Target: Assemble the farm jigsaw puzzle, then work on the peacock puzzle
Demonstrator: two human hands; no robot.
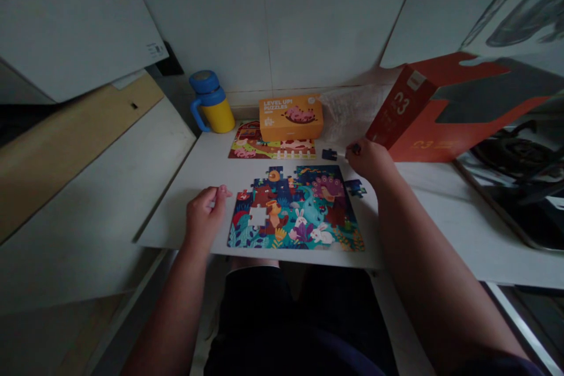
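A colourful jigsaw puzzle (296, 211) with rabbits and a peacock lies on the white counter (211, 164), with gaps along its top edge and one hole at the left. My left hand (205, 211) rests curled on the counter at the puzzle's left edge, fingers closed with nothing visible in them. My right hand (369, 160) is beyond the puzzle's upper right corner, its fingers pinched on a small dark puzzle piece (356, 148). Another loose dark piece (329, 154) lies just left of that hand. A further piece (356, 188) sits at the puzzle's right edge.
A second, finished puzzle (272, 148) lies behind, with an orange puzzle box (291, 117) on it. A blue and yellow mug (212, 102) stands at the back left. A large red box (440, 108) leans at the right beside crumpled plastic (348, 107) and a gas hob (515, 170).
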